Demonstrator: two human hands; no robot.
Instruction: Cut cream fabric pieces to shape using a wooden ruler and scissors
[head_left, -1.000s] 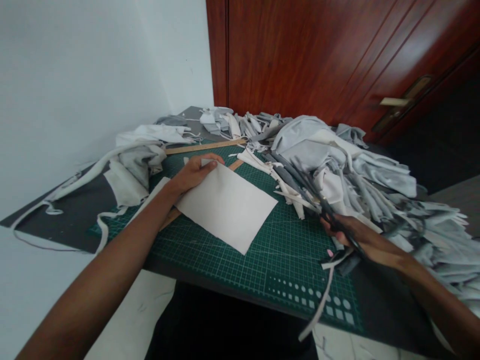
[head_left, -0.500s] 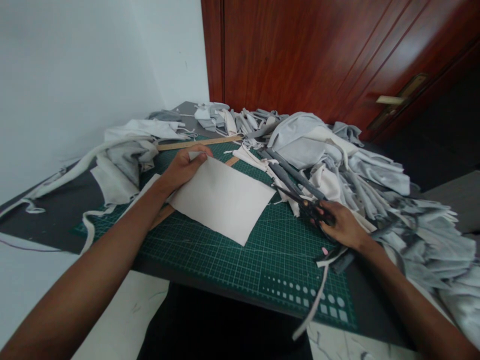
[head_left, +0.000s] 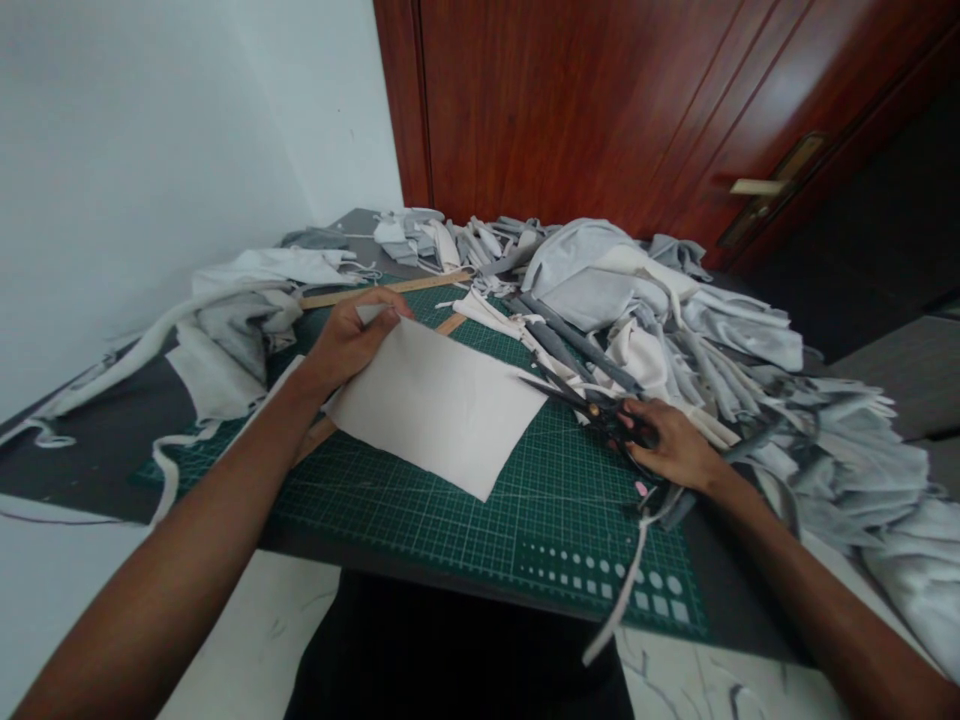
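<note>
My left hand [head_left: 358, 338] pinches the upper left corner of a pale fabric piece [head_left: 442, 405], thumb on top. The piece is held out over a green cutting mat [head_left: 420, 520]. In my right hand [head_left: 666, 440] are black scissors [head_left: 592, 410], fingers through the handles. Their blades are parted at the piece's right corner, one blade lying over the fabric and the other beyond its upper edge. Beneath my left forearm, part of a wooden ruler [head_left: 315, 437] shows; the fabric hides some of it.
Grey and white fabric scraps [head_left: 592, 275] heap along the back and right. More cloth [head_left: 232, 340] lies at the left. Another wooden ruler [head_left: 382, 290] rests at the mat's far side. A thin strip [head_left: 619, 600] hangs over the front edge. A wooden door [head_left: 585, 110] stands behind.
The scissors have moved left onto the fabric's right corner, their blades now overlapping it. My left hand keeps its pinch. The whole view has shifted slightly.
</note>
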